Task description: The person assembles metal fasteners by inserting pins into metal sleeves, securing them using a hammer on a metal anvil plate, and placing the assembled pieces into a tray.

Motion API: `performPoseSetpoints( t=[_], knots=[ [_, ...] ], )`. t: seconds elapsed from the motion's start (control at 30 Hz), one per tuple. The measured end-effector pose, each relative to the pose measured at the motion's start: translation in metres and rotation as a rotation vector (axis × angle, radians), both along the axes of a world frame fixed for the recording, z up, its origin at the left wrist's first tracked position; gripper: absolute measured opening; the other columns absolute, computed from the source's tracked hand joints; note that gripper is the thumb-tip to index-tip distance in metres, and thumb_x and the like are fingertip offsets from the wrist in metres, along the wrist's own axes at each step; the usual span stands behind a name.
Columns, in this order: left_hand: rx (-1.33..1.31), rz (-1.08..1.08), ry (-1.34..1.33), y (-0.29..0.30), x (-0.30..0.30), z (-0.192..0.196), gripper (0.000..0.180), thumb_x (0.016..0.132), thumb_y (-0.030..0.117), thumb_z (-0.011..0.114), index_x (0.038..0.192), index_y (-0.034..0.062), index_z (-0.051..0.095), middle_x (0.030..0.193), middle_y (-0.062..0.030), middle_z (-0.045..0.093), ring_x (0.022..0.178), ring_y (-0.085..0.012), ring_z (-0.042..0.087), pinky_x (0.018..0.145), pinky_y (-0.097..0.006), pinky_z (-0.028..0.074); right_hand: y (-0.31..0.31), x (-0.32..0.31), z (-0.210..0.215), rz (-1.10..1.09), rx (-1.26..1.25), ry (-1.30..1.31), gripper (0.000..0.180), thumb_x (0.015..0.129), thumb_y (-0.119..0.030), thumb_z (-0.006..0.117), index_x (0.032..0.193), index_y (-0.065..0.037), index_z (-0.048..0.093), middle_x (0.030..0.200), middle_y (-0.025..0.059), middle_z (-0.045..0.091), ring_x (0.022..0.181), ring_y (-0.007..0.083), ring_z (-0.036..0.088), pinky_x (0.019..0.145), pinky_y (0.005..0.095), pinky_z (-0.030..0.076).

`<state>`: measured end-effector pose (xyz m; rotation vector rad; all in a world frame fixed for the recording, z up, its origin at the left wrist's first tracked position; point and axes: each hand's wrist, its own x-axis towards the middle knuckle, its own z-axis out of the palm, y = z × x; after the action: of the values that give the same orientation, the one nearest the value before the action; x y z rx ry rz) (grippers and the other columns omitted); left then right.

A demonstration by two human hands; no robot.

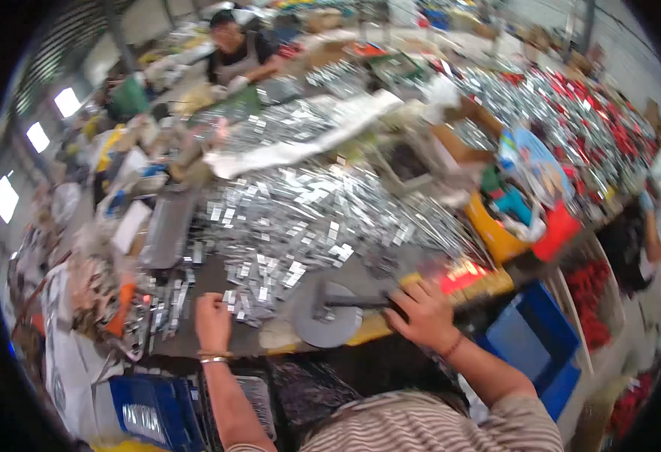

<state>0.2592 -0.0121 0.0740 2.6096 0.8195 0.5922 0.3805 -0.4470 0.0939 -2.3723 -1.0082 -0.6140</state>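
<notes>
On the near edge of the worktable lies a round grey disc (330, 328), with a dark bar-shaped handle (360, 301) reaching from it to the right. My right hand (424, 316) is closed on the handle's outer end. To the left, my left hand (213, 324) is closed beside the pile of small shiny metal pieces (263, 264). Its fingers are curled in, and what they hold, if anything, is too small to name. Many flat silver pieces and long thin strips cover the table in front of both hands.
A grey tray (169, 226) stands left of the pile. At right are a yellow container (496, 233) of mixed items and a blue crate (530, 343) below table height. Another blue crate (153, 410) sits low at left. One person (240, 53) works across the table; another's arm (652, 233) shows at far right.
</notes>
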Motion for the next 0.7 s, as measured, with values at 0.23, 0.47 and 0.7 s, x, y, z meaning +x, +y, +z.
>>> performPoseSetpoints(
  t=[0.23, 0.47, 0.7],
  knots=[
    [-0.024, 0.009, -0.117, -0.022, -0.003, -0.026, 0.018, 0.095, 0.005, 0.060, 0.112, 0.0001, 0.065, 0.104, -0.0146, 0.061, 0.094, -0.0323, 0.062, 0.085, -0.043, 0.050, -0.010, 0.001, -0.016, 0.015, 0.074, 0.046, 0.030, 0.087, -0.034, 0.077, 0.107, -0.012, 0.073, 0.105, 0.0067, 0.067, 0.098, 0.0275, 0.064, 0.084, 0.0404, 0.051],
    [-0.021, 0.102, -0.185, -0.040, -0.004, -0.018, 0.023, 0.097, 0.004, 0.058, 0.118, -0.0005, 0.065, 0.106, -0.0112, 0.060, 0.085, -0.0254, 0.058, 0.081, -0.037, 0.049, -0.049, 0.024, 0.005, -0.078, 0.280, 0.037, 0.029, 0.086, -0.019, 0.077, 0.111, -0.006, 0.070, 0.112, 0.0150, 0.067, 0.104, 0.0371, 0.064, 0.091, 0.0464, 0.052],
    [0.021, 0.199, -0.241, -0.027, -0.016, -0.017, 0.025, 0.094, 0.003, 0.059, 0.117, 0.0000, 0.067, 0.104, -0.0122, 0.061, 0.091, -0.0269, 0.061, 0.085, -0.039, 0.050, -0.068, 0.089, 0.020, -0.378, 0.046, 0.095, 0.035, 0.087, -0.019, 0.076, 0.115, -0.001, 0.063, 0.109, 0.0199, 0.065, 0.107, 0.0412, 0.062, 0.089, 0.0491, 0.053]
  ],
)
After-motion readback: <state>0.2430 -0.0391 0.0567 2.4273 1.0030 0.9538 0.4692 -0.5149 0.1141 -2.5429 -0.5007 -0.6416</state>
